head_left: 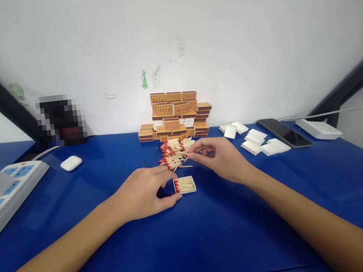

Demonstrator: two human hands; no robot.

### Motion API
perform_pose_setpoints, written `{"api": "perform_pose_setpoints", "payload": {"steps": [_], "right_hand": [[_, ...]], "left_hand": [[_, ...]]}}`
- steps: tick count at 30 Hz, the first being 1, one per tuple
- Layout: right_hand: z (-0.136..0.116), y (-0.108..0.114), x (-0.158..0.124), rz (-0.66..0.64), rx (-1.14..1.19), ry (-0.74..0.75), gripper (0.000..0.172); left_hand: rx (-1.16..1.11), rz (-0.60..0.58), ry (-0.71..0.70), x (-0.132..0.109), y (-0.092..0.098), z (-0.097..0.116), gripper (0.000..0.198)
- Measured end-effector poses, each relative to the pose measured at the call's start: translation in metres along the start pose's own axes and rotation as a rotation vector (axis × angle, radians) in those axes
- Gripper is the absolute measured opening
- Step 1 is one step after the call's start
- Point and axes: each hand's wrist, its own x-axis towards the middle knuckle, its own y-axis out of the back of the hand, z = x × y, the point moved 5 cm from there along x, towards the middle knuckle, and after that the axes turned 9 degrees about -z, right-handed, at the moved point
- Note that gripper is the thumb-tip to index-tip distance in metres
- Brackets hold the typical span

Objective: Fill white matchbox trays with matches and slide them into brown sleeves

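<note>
Between the thumb and fingers of my left hand is a small white matchbox tray lying on the table, with red-tipped matches side by side in it. Behind the tray is a loose heap of matches, most with red heads toward the left. My right hand is at the heap's right edge, thumb and index finger pinched on matchsticks; how many it holds I cannot tell.
Orange matchboxes stand stacked against the wall. White empty trays, a black phone and a white box are on the right. Left are a white earphone case and a power strip. The table is blue.
</note>
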Motion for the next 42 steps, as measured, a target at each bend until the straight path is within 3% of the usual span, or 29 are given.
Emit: {"api": "perform_pose_setpoints", "payload": {"steps": [3,9,19,23,32,37,42], "right_hand": [[0.009,-0.004,0.002,-0.038,0.128,-0.065,0.017],[0.019,-0.007,0.002,-0.074,-0.060,-0.090,0.019],[0.021,-0.010,0.002,-0.035,-0.122,-0.051,0.011],[0.017,-0.013,0.001,-0.076,-0.223,-0.012,0.004],[0.009,-0.021,-0.003,-0.197,-0.388,-0.017,0.009],[-0.011,-0.012,-0.012,-0.223,-0.276,0.037,0.012],[-0.027,-0.024,-0.023,-0.384,-0.261,0.060,0.014]], "left_hand": [[-0.003,-0.007,0.005,0.000,0.000,-0.001,0.026],[0.006,-0.001,0.006,0.000,0.001,-0.001,0.025],[-0.009,-0.017,0.019,0.000,-0.001,-0.002,0.026],[-0.005,-0.015,0.021,0.000,0.000,-0.001,0.027],[-0.013,-0.016,0.024,0.000,0.000,0.000,0.025],[-0.023,-0.015,0.044,0.001,0.000,-0.003,0.026],[-0.027,-0.017,0.044,0.001,-0.001,-0.003,0.026]]}}
